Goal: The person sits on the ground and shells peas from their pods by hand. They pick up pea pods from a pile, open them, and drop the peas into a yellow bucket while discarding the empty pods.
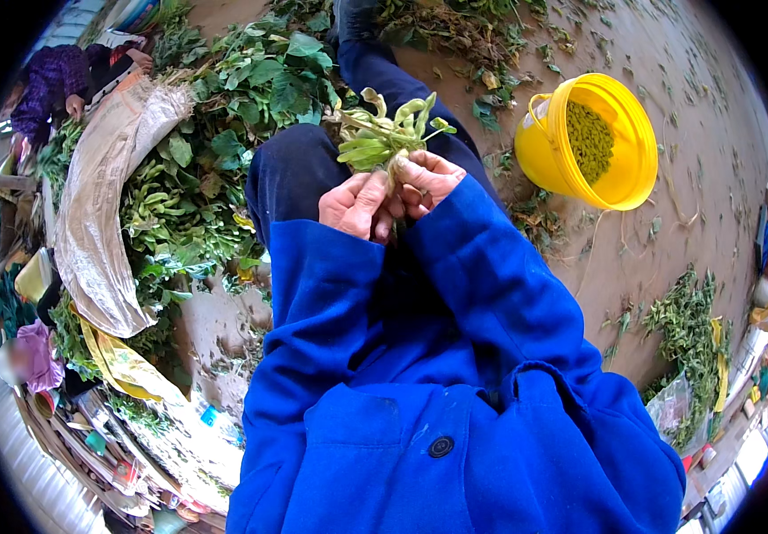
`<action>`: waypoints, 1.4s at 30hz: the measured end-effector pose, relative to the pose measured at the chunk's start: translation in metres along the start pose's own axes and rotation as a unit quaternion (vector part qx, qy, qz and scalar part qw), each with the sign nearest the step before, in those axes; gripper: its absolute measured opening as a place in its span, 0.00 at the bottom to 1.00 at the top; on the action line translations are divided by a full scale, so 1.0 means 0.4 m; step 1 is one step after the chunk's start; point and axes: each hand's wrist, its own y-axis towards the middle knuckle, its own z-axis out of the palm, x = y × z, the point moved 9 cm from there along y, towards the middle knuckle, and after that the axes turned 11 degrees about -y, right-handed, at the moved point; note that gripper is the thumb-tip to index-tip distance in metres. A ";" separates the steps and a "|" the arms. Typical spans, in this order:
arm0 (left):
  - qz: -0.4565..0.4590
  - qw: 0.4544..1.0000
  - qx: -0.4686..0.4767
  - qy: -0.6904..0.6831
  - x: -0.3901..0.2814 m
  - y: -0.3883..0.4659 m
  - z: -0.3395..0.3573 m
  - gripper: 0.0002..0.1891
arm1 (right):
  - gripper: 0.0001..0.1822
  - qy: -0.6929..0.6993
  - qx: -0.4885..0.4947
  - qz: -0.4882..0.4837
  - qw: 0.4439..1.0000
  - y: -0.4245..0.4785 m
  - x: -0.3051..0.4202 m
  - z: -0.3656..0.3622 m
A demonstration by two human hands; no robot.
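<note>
Both my hands meet above my lap at a bunch of green bean pods (384,137), with some pale pods and small leaves among them. My left hand (355,203) pinches the lower end between thumb and fingers. Right beside it, my right hand (427,181) grips the same bunch near its stem. The pods fan out beyond my fingertips over my dark trousers (297,160). To the right stands a yellow plastic bucket (537,150), tilted in this view, with shelled green beans (589,141) inside.
A large heap of leafy bean plants (250,80) lies to my left, partly under a woven plastic sack (100,200). Another person (50,87) is at the upper left. More cut plants (681,334) lie at the right. Leaf scraps dot the earthen floor (691,200).
</note>
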 end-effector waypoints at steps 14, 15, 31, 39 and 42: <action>0.027 0.997 -0.015 0.065 -0.025 -0.037 0.025 0.07 | 0.08 -0.042 -0.003 -0.002 0.999 -0.008 -0.017 -0.011; 0.034 0.995 -0.016 0.090 -0.033 -0.039 0.025 0.07 | 0.08 -0.046 -0.004 -0.002 0.999 -0.009 -0.017 -0.009; 0.003 0.997 -0.074 -0.004 -0.006 -0.032 0.011 0.04 | 0.10 -0.090 0.018 -0.040 0.995 -0.018 0.016 0.002; -0.031 0.984 -0.092 -0.148 0.030 -0.031 0.010 0.04 | 0.12 0.083 -0.031 -0.013 0.996 -0.013 -0.010 -0.011; 0.014 0.994 -0.104 -0.035 0.013 -0.037 0.006 0.04 | 0.13 -0.309 -0.025 -0.278 0.909 -0.014 0.069 -0.002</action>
